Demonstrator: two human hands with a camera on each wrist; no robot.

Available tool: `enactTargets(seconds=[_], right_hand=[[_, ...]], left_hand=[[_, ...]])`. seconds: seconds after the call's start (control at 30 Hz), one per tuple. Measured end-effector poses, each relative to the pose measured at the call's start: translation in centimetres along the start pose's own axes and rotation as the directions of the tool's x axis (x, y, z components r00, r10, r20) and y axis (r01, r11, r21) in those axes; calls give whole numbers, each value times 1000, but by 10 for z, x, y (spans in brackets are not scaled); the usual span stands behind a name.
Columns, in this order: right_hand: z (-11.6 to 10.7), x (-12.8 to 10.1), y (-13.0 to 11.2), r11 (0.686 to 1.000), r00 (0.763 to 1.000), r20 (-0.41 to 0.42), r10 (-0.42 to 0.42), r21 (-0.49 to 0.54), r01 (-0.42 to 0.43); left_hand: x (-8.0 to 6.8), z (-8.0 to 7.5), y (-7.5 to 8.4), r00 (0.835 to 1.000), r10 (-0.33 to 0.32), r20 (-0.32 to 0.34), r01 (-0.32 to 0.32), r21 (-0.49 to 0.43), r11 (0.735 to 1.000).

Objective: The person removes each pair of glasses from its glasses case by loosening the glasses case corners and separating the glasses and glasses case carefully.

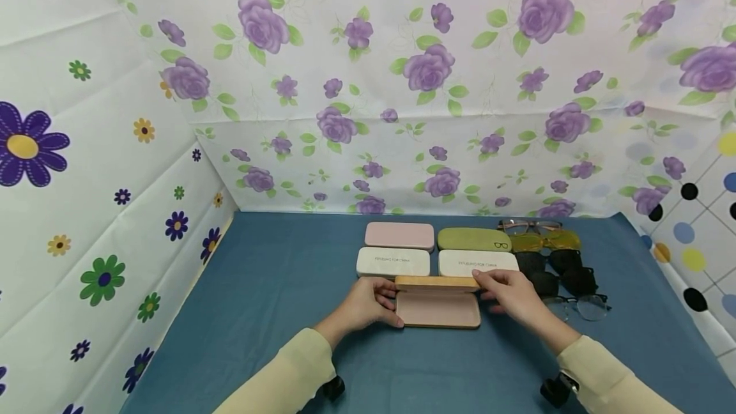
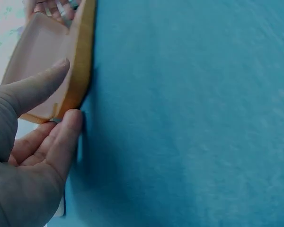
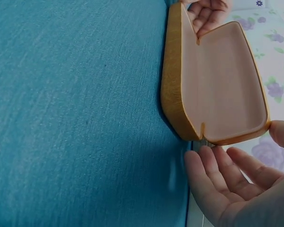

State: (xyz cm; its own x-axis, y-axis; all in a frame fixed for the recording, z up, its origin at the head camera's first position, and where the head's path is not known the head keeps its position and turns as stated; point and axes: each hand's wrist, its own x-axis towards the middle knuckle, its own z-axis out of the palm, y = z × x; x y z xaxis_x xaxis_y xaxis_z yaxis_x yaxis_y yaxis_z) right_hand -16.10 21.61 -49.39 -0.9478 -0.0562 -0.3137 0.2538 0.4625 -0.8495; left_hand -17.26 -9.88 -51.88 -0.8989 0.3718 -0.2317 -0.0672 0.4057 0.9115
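Observation:
An opened tan glasses case [image 1: 438, 310] with a pale pink lining lies on the blue cloth, its lid [image 1: 434, 283] raised at the back. My left hand [image 1: 363, 305] holds the case's left end, the thumb by the front corner and the fingers behind. In the left wrist view, the index fingertip meets the tan outer wall [image 2: 83, 61]. At the other end, my right hand [image 1: 512, 296] holds the lid, thumb on its upper corner. The right wrist view shows the other fingers [image 3: 227, 175] bent close to the hinge. Nothing lies inside the lined base.
Behind the case sit two white cases [image 1: 393, 262], a pink case [image 1: 399, 235] and a green case [image 1: 474, 239]. Several glasses form a column at the right, including yellow-lensed glasses [image 1: 546, 241] and clear glasses [image 1: 592, 307]. Flowered sheets [image 1: 368, 82] wall the table's back and sides.

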Motion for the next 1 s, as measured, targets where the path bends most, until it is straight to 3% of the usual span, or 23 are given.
enactTargets(seconds=[0.23, 0.4, 1.0], right_hand=[[1, -2, 5, 993, 994, 61, 89, 71, -93], [1, -3, 5, 990, 991, 87, 99, 96, -107], [4, -7, -4, 986, 988, 121, 99, 119, -113]], left_hand=[[-5, -1, 14, 991, -130, 23, 132, -175, 976], [-5, -1, 20, 987, -162, 2, 157, -253, 955], [-5, 1, 24, 983, -183, -18, 173, -255, 951]])
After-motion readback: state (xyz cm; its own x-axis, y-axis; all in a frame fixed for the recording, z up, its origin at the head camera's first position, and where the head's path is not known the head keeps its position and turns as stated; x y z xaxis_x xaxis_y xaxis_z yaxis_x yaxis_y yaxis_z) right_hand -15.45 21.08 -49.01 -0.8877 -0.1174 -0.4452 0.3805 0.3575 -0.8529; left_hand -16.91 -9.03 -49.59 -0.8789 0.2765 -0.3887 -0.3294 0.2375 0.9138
